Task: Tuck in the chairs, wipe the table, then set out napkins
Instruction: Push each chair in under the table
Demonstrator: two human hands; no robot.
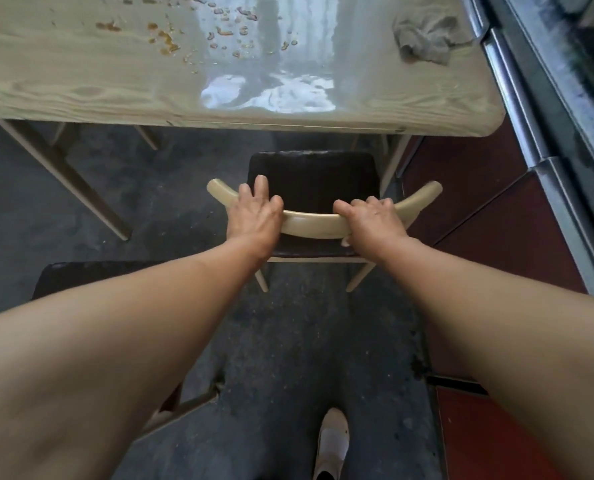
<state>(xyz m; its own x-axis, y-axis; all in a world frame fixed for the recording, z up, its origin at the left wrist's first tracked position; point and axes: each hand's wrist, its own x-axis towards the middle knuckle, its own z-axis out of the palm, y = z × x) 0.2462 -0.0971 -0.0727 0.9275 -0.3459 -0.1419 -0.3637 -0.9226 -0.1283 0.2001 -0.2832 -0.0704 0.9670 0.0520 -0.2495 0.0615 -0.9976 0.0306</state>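
Currently gripped: chair (314,227) top rail, by both hands.
L hand (254,211): fingers draped over rail's left part, holding it.
R hand (371,216): fingers curled over rail's right part.
Chair pos.: seat front near desk (80,84) edge, seat not under it.
Desk top: brown spills (165,39); grey cloth (423,38) crumpled, far right.
2nd chair (91,271): lower left, apart from desk.

My 2 bare arms stretch forward; my left hand (254,211) and right hand (371,216) grip the curved cream wooden chair back (314,226).
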